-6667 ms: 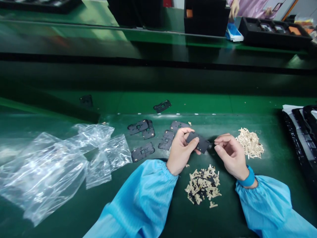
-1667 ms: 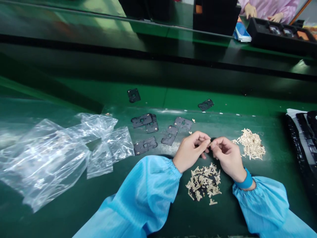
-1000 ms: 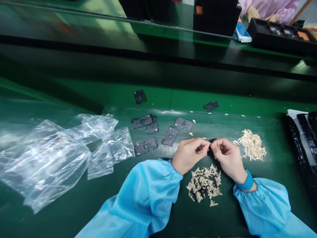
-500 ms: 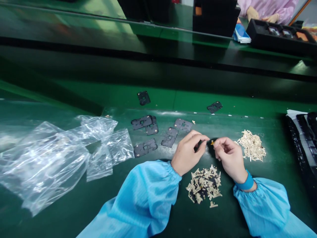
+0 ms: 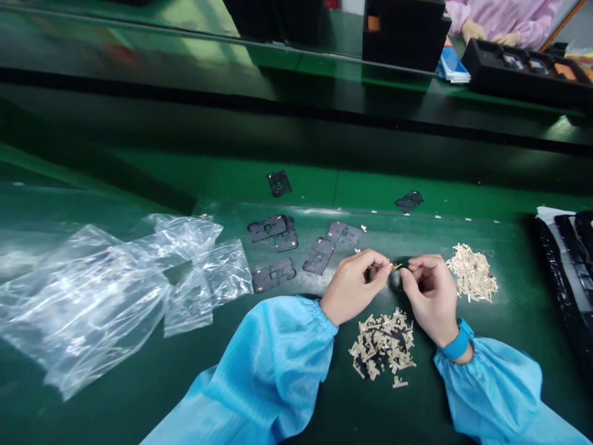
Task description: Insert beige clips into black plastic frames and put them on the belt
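Note:
My left hand [image 5: 356,285] pinches a small gold-coloured strip [image 5: 396,266] between thumb and forefinger. My right hand [image 5: 430,293], with a blue band at the wrist, is just to the right of it, fingers curled and thumb tip slightly apart from the forefinger. A dark, rounded, blurred spot [image 5: 395,282] shows between the hands; I cannot make out what it is. Below them lies a pile of small beige and black strips [image 5: 382,343]. Past my right hand is a second pile, of paler beige pieces [image 5: 473,272].
Several flat black plastic plates [image 5: 273,275] with cut-outs lie left of my hands. Crumpled clear plastic bags [image 5: 102,296] spread across the left side. Black wrapped material [image 5: 574,266] stands at the right edge. Beyond the ledge, a co-worker's hands [image 5: 473,31] rest behind a black tray [image 5: 523,77].
The gold-coloured strip, earlier at my right fingertips, is now in my left fingers. My right thumb and forefinger have parted. The view has shifted slightly.

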Available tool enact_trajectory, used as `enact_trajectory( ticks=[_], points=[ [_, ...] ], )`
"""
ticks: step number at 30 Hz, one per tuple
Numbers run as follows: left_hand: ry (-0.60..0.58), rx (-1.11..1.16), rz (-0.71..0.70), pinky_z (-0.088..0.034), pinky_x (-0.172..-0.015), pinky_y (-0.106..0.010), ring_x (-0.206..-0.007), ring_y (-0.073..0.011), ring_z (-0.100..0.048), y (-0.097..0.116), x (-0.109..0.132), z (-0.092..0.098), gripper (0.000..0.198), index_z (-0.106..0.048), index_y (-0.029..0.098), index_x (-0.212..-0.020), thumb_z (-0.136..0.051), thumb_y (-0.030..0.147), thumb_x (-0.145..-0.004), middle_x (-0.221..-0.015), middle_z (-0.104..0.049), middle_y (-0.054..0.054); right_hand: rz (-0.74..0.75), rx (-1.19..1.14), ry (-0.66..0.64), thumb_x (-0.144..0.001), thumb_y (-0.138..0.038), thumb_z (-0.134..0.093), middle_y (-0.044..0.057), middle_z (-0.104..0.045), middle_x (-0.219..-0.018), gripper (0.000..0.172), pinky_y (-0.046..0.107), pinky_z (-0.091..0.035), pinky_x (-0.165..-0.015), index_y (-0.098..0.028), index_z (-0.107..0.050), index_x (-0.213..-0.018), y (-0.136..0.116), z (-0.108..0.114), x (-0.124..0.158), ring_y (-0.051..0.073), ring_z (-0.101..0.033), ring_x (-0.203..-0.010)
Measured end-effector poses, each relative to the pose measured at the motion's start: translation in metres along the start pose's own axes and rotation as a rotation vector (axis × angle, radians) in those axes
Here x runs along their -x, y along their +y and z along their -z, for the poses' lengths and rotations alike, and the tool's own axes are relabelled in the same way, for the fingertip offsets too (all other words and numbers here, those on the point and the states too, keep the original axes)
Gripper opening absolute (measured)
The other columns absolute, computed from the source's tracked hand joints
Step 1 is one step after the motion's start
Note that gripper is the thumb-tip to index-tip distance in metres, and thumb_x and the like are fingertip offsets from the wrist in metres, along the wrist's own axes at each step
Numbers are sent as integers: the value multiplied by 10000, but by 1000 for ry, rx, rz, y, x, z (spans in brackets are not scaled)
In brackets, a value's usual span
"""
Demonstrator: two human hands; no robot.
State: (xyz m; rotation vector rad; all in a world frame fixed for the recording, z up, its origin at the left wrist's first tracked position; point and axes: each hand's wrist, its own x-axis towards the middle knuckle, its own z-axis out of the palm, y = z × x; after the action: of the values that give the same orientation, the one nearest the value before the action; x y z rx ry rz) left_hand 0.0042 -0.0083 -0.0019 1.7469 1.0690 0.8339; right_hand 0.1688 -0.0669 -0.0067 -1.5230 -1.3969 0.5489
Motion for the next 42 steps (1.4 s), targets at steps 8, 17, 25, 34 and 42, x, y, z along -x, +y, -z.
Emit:
enact_trajectory(
  ticks=[8,17,25,34,42],
  points=[
    [-19,16,-35,-433,-607,-218,-632,-96,-543,-2,1,-1,125,-634,189,-790,-601,185,-911,-704,-618,35,197,146,-83,-963,-182,-611,32,-682,-801,82,292,-483,-583,-218,-683,-950,-9,1,0,156,-584,-617],
    [-34,-13,-117,-439,-580,-205,-606,-87,-534,-5,0,-1,119,-644,189,-799,-614,140,-904,-731,-628,31,54,100,-97,-916,-208,-634,5,-630,-699,115,286,-439,-569,-229,-669,-809,-7,2,-2,151,-529,-577],
    [163,-279,-513,-518,-710,-254,-761,-135,-664,-9,4,2,34,-670,193,-930,-687,220,-941,-837,-729,-14,-138,128,121,-967,-336,-603,3,-593,-671,235,294,-406,-575,-209,-630,-772,16,16,-18,159,-524,-592],
    [269,-437,-874,-523,-675,-266,-718,-134,-664,-15,5,13,172,-663,225,-951,-675,396,-950,-767,-717,9,-210,-199,-355,-928,-403,-669,7,-599,-739,209,282,-398,-554,-211,-677,-845,-9,24,-21,143,-495,-600],
    [267,-380,-864,-529,-680,-270,-745,-139,-674,-20,5,10,265,-676,235,-970,-641,496,-944,-779,-708,0,-539,-646,-790,-863,-535,-736,-69,-444,-583,384,240,-222,-483,-184,-616,-764,-14,31,-20,88,-314,-520]
  ],
)
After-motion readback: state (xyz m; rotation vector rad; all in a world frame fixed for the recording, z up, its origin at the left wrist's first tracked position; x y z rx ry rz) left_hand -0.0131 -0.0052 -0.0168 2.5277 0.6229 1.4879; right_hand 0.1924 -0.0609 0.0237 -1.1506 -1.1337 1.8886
